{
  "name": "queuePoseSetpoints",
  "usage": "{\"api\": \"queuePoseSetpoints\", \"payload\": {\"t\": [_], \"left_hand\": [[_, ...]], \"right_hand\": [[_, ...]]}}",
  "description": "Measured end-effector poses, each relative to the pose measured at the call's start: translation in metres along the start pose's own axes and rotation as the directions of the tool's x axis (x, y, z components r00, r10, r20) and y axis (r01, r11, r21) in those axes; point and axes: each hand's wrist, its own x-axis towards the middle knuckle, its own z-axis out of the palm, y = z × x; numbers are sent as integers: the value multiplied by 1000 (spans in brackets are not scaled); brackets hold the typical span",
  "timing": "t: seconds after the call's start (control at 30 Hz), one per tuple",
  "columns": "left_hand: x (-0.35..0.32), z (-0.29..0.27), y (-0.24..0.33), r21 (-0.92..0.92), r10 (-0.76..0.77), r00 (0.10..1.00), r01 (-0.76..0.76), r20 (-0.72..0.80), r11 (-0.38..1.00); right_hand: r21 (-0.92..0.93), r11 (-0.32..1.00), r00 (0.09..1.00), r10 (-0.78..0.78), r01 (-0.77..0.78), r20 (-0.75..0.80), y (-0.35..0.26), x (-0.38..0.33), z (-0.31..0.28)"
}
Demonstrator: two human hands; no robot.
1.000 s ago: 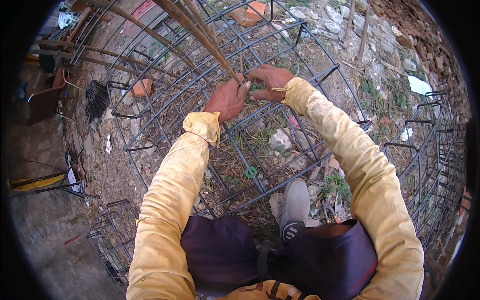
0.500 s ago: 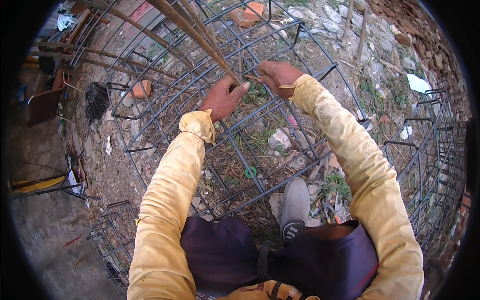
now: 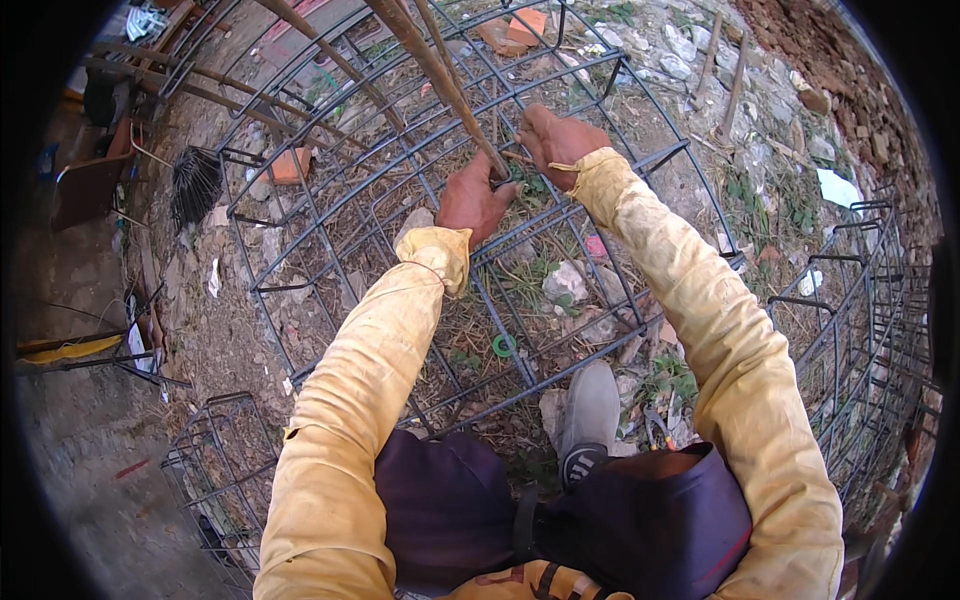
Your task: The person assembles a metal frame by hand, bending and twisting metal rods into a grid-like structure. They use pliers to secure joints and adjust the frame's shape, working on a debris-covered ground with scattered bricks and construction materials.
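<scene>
A grid-like cage of dark steel bars [image 3: 560,374] lies on the rubble ground ahead of me. A long rusty steel bar [image 3: 440,75] slants down over it from the upper left. My left hand [image 3: 474,203] is closed around the bar's lower end, thumb pointing right. Just right of it, my right hand [image 3: 562,145] is held over the cage with its fingers curled in a pinch. Whatever sits between those fingertips is too small to make out. A short thin brown piece [image 3: 517,157] shows between the two hands.
Further steel cages stand at the right [image 3: 800,303] and lower left [image 3: 225,490]. Pliers [image 3: 658,430] lie beside my shoe [image 3: 588,405]. A black wire bundle [image 3: 196,185], bricks [image 3: 290,166] and a green ring [image 3: 504,345] are scattered around. More rusty rods [image 3: 335,75] cross the upper left.
My left hand has shifted right and slightly down, and its fingers now wrap the bar's end. My right hand has lifted its fingertips slightly off the thin brown piece. The view has shifted a little.
</scene>
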Motion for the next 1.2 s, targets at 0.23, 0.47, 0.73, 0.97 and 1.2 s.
{"api": "queuePoseSetpoints", "payload": {"t": [0.23, 0.47, 0.73, 0.97, 1.2], "left_hand": [[-2, 14, 9, 47, 70, 990, -65, -118, 997], [-4, 14, 0, 49, 96, 984, -90, -150, 995], [-3, 21, 2, 54, 60, 985, -52, -163, 997], [-2, 24, 1, 109, 57, 981, -37, -186, 993], [-4, 14, 12, 195, -49, 994, 67, -98, 978]], "right_hand": [[261, 957, 980, -162, 128, 113, 21, 28, -2], [407, 834, 922, 283, -372, 263, 12, -1, -13], [474, 877, 988, 4, -77, 152, 28, 3, 29], [461, 885, 989, 2, -71, 147, 22, 10, 34], [422, 906, 942, -121, -25, 314, 21, 31, 26]]}}
